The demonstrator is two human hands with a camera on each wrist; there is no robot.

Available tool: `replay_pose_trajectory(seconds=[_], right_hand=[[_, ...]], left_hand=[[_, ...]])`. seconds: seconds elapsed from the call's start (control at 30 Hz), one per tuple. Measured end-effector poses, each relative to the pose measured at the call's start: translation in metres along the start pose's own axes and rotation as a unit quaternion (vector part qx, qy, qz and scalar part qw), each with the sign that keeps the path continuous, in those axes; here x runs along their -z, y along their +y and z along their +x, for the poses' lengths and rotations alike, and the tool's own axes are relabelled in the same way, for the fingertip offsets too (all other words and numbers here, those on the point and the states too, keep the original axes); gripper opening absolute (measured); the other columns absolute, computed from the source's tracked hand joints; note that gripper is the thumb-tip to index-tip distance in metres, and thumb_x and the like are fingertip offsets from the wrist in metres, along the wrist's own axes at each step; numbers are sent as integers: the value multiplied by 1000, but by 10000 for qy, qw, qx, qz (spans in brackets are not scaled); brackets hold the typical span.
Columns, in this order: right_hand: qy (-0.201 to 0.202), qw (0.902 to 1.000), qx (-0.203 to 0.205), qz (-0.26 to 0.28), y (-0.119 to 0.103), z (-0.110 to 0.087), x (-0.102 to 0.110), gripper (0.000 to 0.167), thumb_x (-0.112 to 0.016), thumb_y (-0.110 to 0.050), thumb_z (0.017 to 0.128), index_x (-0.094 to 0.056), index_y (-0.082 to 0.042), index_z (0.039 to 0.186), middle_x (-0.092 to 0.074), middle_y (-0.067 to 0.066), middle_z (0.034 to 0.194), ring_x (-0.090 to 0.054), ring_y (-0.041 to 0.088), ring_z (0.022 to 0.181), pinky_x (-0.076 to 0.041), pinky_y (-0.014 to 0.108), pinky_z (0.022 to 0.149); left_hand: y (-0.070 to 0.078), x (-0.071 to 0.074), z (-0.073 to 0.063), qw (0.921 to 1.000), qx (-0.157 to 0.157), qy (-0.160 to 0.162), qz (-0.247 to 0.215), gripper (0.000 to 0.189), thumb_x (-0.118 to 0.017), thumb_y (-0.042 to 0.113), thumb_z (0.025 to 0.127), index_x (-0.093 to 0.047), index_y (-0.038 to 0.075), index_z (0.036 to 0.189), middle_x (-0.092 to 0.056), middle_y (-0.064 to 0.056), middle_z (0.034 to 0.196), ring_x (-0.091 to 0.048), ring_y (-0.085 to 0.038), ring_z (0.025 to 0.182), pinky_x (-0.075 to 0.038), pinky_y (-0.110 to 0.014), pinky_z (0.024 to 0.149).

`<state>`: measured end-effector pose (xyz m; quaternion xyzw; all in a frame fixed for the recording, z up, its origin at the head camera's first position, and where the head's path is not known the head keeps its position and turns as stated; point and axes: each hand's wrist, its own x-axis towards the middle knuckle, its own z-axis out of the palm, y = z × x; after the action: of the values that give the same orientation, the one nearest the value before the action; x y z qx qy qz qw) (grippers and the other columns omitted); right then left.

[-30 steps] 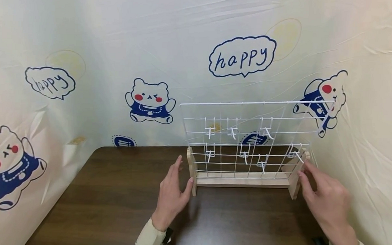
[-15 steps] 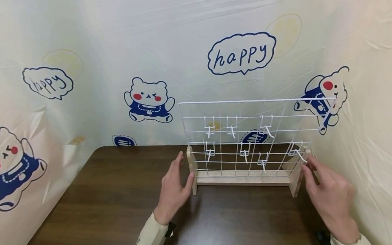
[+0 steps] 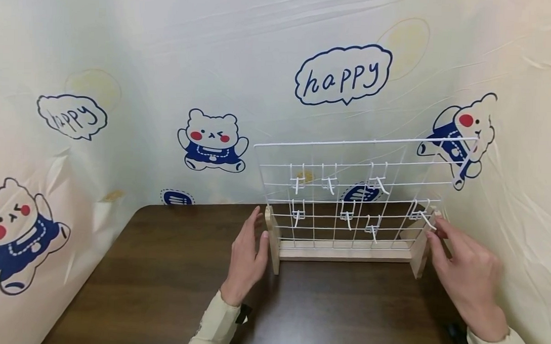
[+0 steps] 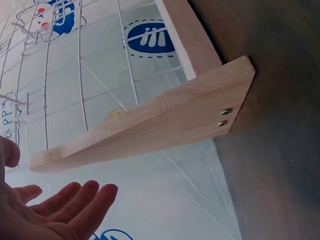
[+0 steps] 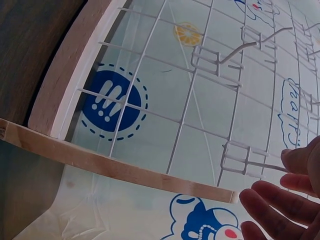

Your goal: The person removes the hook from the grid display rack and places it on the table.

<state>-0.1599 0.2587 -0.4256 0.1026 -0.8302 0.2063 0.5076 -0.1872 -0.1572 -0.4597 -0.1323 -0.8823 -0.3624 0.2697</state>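
Observation:
A white wire grid rack with several white hooks hung on it stands in light wooden end supports on the dark table. My left hand is beside the left wooden support, its fingers extended. A small gap separates those fingers from the support in the left wrist view. At the other end, my right hand is close to the right wooden support, with fingers loosely bent. The tip of the rightmost hook lies near the right thumb and index finger; a grip on it is not visible.
The dark wooden table extends to the left and in front of the rack. Behind and on both sides hangs a pale curtain printed with bears and "happy" bubbles. A black object is beside the right wrist.
The left hand has moved slightly forward along the left support. The right hand stays near the right support, shifting only slightly. The rack keeps its place apart from a small camera shift.

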Motion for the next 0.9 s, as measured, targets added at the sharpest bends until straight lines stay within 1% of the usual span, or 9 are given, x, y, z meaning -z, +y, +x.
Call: replay_pose_trajectory(seconds=[0.13,0.27,0.37,0.47,0.57,0.63,0.7,0.8,0.9], right_hand=[[-79,10000,41,-6,0,-1,0,50,-57,-46,103,-77,-2,115,-76,18,80,-53,31,46,-29,35,40],[-154,9998,35,-75,0,0,0,50,-56,-47,103,-77,-3,117,-77,18,82,-52,30,46,-30,34,40],[-224,9997,50,-124,0,1,-1,53,-53,-50,104,-76,-3,117,-77,19,83,-55,32,46,-30,34,39],[-299,9994,92,-129,1,1,-2,53,-54,-49,104,-76,-3,118,-77,20,83,-61,34,50,-32,35,39],[-354,9994,37,-45,1,1,-3,44,-63,-40,100,-76,-2,118,-77,22,86,-65,39,55,-32,37,40],[-397,9992,-8,-56,1,1,-4,37,-70,-30,94,-75,-3,119,-77,22,86,-66,40,57,-32,36,40],[-383,9992,-74,-26,0,1,-5,37,-76,-22,87,-76,-4,119,-77,22,87,-66,40,58,-30,35,39],[-358,9993,-102,-39,0,1,-6,39,-79,-18,83,-76,-4,120,-77,21,85,-66,40,58,-30,35,39],[-371,9992,-107,-59,0,1,-7,40,-80,-18,83,-76,-4,120,-78,21,85,-66,40,58,-31,36,40]], left_hand=[[-2,0,4,9999,50,13,-139,57,-53,18,108,-34,16,162,-59,-13,148,-66,-32,127,-62,-49,95],[-1,-1,7,9997,138,-41,-196,55,-51,18,109,-34,16,162,-58,-13,149,-65,-30,129,-61,-48,97],[-1,-1,8,9996,185,-69,-204,53,-49,19,109,-36,15,161,-59,-12,148,-64,-30,130,-61,-46,98],[-1,-3,10,9995,166,-30,-251,51,-49,20,110,-38,13,159,-59,-14,148,-65,-30,130,-61,-48,98],[-1,-5,13,9995,81,53,-311,50,-48,20,110,-39,11,159,-59,-15,147,-65,-31,129,-61,-50,97],[-1,-7,16,9992,25,114,-379,50,-48,19,110,-39,11,158,-59,-15,147,-65,-32,128,-60,-52,97],[-1,-8,18,9988,3,156,-458,49,-49,19,110,-40,10,158,-60,-15,147,-65,-32,128,-61,-52,96],[-1,-10,21,9982,11,165,-576,48,-48,19,110,-42,10,157,-61,-14,145,-66,-32,127,-61,-51,95],[-1,-11,23,9982,5,157,-585,47,-48,20,110,-44,9,155,-62,-14,143,-66,-31,125,-62,-47,94]])
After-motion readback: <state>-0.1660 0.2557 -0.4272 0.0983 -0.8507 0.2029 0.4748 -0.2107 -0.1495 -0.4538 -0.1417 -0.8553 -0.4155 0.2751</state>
